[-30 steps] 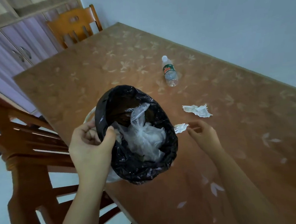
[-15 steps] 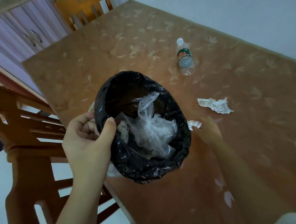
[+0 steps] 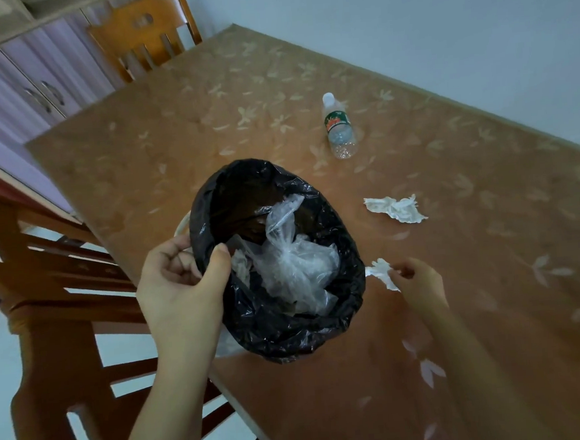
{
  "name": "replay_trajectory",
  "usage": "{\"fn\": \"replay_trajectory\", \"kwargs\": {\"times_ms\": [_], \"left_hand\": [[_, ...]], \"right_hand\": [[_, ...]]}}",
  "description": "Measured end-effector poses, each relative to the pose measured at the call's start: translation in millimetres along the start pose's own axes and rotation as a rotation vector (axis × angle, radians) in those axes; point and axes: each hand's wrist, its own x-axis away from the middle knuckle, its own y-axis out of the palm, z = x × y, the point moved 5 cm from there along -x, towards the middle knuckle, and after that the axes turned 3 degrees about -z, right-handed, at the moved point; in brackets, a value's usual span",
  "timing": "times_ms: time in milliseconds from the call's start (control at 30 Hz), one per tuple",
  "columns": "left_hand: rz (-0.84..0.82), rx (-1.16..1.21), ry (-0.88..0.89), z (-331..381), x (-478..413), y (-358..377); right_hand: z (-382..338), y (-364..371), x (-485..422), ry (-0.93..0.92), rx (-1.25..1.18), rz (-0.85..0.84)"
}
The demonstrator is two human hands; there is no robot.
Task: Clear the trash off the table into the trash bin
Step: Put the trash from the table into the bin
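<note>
My left hand (image 3: pixel 180 292) grips the near rim of a trash bin (image 3: pixel 342 305) lined with a black bag, held at the table's left edge. Inside lie a clear plastic bag (image 3: pixel 295 264) and some crumpled paper. My right hand (image 3: pixel 420 284) pinches a small crumpled white tissue (image 3: pixel 381 272) just right of the bin's rim. A second crumpled tissue (image 3: pixel 396 209) lies on the brown flowered table (image 3: pixel 240 120) farther back. An empty clear plastic bottle (image 3: pixel 338 127) with a green and red label lies on its side beyond that.
A wooden chair (image 3: pixel 47 305) stands at the left below the table edge, and another wooden chair (image 3: pixel 145 34) at the table's far end. Purple cabinet doors (image 3: pixel 15 91) fill the upper left. A pale wall (image 3: pixel 439 20) runs along the table's right side.
My right hand has closed its fingers on the small tissue and lifted it slightly beside the bin. The left hand keeps its grip on the bin rim. The view shifted a little.
</note>
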Motion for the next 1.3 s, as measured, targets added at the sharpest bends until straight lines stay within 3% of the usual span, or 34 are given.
{"fn": "replay_trajectory", "kwargs": {"times_ms": [267,400,567,700,767,1033,1300], "left_hand": [[-0.028,0.065,-0.031,-1,12,-5],[-0.046,0.074,-0.032,0,16,-2],[-0.065,0.101,-0.044,3,19,4],[-0.072,0.108,-0.028,7,21,10],[-0.074,0.123,-0.035,7,20,13],[-0.096,0.085,0.016,13,7,34],[-0.108,0.012,0.047,18,-12,69]], "right_hand": [[-68,-53,57,-0.180,-0.203,0.229],[-105,-69,80,-0.265,-0.298,0.261],[-146,-62,106,-0.399,-0.418,0.154],[-162,-39,116,-0.498,-0.255,-0.126],[-159,-37,113,-0.524,-0.200,-0.165],[-99,-67,51,-0.344,-0.236,0.082],[-28,-60,-35,-0.129,-0.218,0.139]]}}
